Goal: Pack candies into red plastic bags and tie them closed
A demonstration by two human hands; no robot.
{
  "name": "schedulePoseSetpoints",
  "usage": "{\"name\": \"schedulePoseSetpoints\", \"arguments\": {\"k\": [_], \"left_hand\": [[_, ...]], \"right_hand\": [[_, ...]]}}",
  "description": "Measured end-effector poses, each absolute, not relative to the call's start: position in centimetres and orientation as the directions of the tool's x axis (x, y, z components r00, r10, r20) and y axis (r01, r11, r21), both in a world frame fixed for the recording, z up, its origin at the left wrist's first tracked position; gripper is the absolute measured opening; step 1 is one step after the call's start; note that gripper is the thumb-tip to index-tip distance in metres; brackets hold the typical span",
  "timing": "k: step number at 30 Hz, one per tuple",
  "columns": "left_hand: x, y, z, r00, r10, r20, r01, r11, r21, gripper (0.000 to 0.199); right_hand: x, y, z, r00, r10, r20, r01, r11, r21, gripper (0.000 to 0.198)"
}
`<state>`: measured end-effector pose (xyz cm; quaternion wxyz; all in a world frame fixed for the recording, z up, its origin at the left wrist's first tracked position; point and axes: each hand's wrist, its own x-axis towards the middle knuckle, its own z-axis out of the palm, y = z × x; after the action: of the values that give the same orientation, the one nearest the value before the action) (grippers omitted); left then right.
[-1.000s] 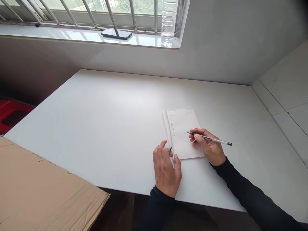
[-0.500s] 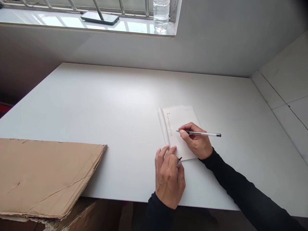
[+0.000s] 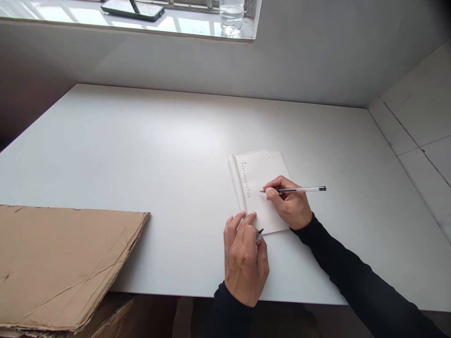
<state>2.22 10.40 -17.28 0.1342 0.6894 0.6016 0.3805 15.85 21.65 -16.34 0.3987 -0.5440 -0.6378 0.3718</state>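
A small notepad (image 3: 262, 206) lies on the white table, its left page curled over, with a column of small handwritten marks down the left side of the sheet. My right hand (image 3: 291, 202) grips a clear pen (image 3: 303, 189) with a black end. The pen's tip is over the sheet, to the right of the column; whether it touches the paper I cannot tell. Fingertips of my left hand (image 3: 244, 263) rest on the lower left edge of the notepad. Between its thumb and index finger is a pen cap (image 3: 260, 234), clear with a black clip, partly hidden.
A brown cardboard box (image 3: 70, 263) covers the table's front left corner. Behind the table, a phone (image 3: 132, 9) and a clear water bottle (image 3: 231, 18) stand on the windowsill (image 3: 190, 29). The right side meets a tiled wall (image 3: 419, 117).
The view has tilted down slightly, so the windowsill appears higher. Both hands keep their grips. The pen tip sits slightly farther from the column of marks.
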Motion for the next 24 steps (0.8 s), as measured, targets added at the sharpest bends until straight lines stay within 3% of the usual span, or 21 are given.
{"name": "schedulePoseSetpoints", "arguments": {"k": [7,11,16,24], "left_hand": [[2.3,10.5,-17.2,-0.013,0.932,0.362,0.723,-0.241,0.648,0.026],[2.2,10.5,-17.2,-0.013,0.934,0.358,0.72,-0.24,0.651,0.026],[2.2,10.5,-17.2,-0.017,0.937,0.349,0.719,-0.231,0.656,0.026],[2.3,10.9,-17.1,-0.033,0.934,0.356,0.698,-0.233,0.677,0.026]], "right_hand": [[15.8,21.5,-16.4,-0.125,0.986,0.114,0.381,0.154,-0.912,0.006],[15.9,21.6,-16.2,-0.056,0.99,0.129,0.405,0.14,-0.904,0.005],[15.4,21.0,-15.9,-0.181,0.981,0.064,0.309,0.119,-0.944,0.006],[14.6,21.0,-15.6,-0.24,0.97,0.045,0.34,0.128,-0.932,0.006]]}}
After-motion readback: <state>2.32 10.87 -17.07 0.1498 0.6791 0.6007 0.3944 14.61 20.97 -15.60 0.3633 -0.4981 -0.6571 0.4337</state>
